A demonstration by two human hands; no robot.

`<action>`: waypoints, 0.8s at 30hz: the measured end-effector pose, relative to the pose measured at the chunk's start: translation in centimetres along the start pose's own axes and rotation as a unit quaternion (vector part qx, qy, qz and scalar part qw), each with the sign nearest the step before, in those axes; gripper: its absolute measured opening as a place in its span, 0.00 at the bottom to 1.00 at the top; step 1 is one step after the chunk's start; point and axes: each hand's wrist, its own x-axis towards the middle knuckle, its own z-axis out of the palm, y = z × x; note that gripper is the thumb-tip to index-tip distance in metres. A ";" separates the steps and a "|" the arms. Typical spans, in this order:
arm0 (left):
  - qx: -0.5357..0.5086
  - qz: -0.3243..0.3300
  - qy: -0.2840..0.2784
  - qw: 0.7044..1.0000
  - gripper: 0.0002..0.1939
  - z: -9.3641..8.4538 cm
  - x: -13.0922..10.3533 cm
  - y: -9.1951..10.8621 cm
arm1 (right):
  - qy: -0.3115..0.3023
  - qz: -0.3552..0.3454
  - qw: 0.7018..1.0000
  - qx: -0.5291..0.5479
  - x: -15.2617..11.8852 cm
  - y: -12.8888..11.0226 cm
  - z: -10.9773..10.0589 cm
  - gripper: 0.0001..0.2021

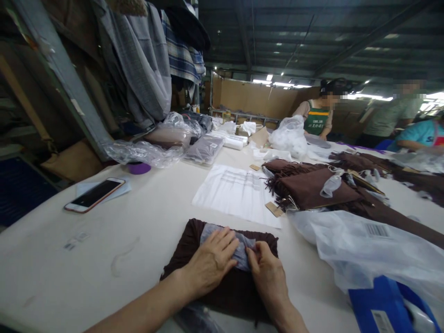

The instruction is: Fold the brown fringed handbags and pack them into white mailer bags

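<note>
A folded dark brown cloth (229,291) lies on the table in front of me. Across its upper part is a crumpled, greyish see-through plastic piece (244,259). My left hand (215,259) rests flat on this plastic with the fingers stretched out. At the plastic's right end, my right hand (268,268) is closed, thumb and finger pinching its edge. Part of the cloth is hidden under both hands. Just beyond it lies a white printed sheet (232,192), and a clear bag (197,319) pokes out below the cloth.
A phone (95,194) lies at the left. Brown fringed cloths (322,185), a translucent bag (364,240) and a blue object (378,305) are at the right. Wrapped packages (204,149) stand behind. A person in a green apron (316,121) and other people are across the table.
</note>
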 end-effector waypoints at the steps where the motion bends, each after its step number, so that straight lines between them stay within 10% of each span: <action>1: -0.006 -0.018 -0.040 0.999 0.23 0.3 -0.1 0.2 | 0.000 0.004 1.000 -0.028 -0.1 0.1 -0.3 0.07; 4: -0.020 -0.062 -0.116 0.991 0.32 1.1 -0.6 0.4 | 0.097 -0.050 0.988 -0.113 -0.6 -0.2 -1.3 0.07; 7: -0.031 -0.065 -0.136 0.988 0.30 1.5 -1.0 0.2 | 0.223 -0.257 0.932 -0.124 -1.3 -1.6 -1.5 0.13; 10: -0.028 -0.046 -0.128 0.990 0.28 1.7 -1.3 0.1 | 0.196 -0.382 0.895 -0.117 -1.5 -2.5 0.0 0.17; 16: 0.003 -0.060 -0.116 0.991 0.32 1.6 -1.5 0.1 | 0.129 -0.269 0.947 -0.117 -1.2 0.5 3.3 0.23; 24: 0.049 -0.002 -0.006 0.999 0.30 4.0 -3.0 -1.3 | 0.132 -0.196 0.967 -0.100 -2.8 0.8 2.6 0.27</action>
